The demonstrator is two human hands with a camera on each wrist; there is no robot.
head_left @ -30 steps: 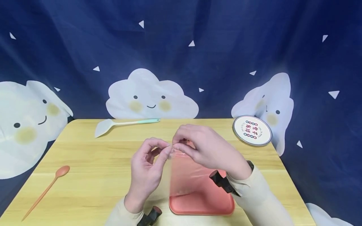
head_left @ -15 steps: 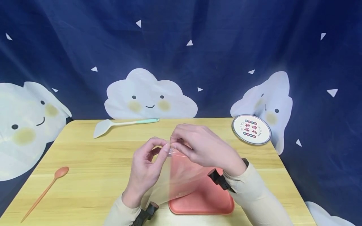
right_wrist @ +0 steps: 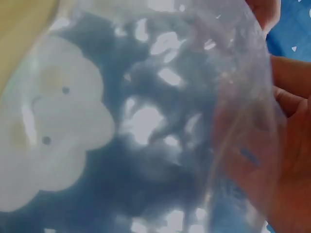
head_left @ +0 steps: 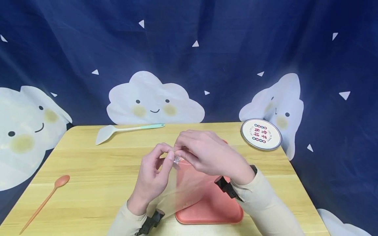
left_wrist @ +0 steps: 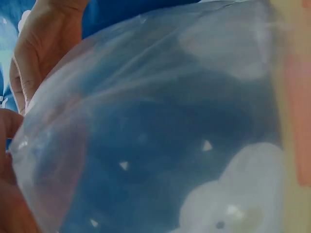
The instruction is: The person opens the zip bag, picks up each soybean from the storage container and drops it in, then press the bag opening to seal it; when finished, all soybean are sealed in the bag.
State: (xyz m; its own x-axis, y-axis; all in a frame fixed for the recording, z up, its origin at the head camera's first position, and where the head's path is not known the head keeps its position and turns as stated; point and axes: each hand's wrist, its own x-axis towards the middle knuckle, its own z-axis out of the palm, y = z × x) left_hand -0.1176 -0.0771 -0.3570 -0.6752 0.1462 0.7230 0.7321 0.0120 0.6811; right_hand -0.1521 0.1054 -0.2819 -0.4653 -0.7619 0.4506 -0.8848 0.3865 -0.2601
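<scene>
A clear, thin plastic bag (head_left: pixel 189 190) hangs from both hands in front of the coral-red tray (head_left: pixel 210 217). My left hand (head_left: pixel 154 178) pinches its top edge between thumb and index finger. Close beside it, nearly fingertip to fingertip, my right hand (head_left: pixel 208 155) pinches the same crumpled edge. The film of the plastic bag (left_wrist: pixel 160 111) fills most of the left wrist view, with the backdrop showing through. In the right wrist view the plastic bag (right_wrist: pixel 155 126) has bright creases, and the right hand (right_wrist: pixel 296 165) is at the right edge.
On the wooden table (head_left: pixel 112 183), an orange spoon (head_left: pixel 44 203) lies at the left. A white turner (head_left: pixel 127 130) with a mint handle lies along the back edge. At the back right is a round plate (head_left: pixel 261 134) with red lettering. A blue cloud-print curtain (head_left: pixel 177 49) hangs behind.
Both hands stay pinched on the plastic bag; the right hand has shifted slightly left toward the left hand. The bag's lower part has swung left across the tray. The view has turned slightly.
</scene>
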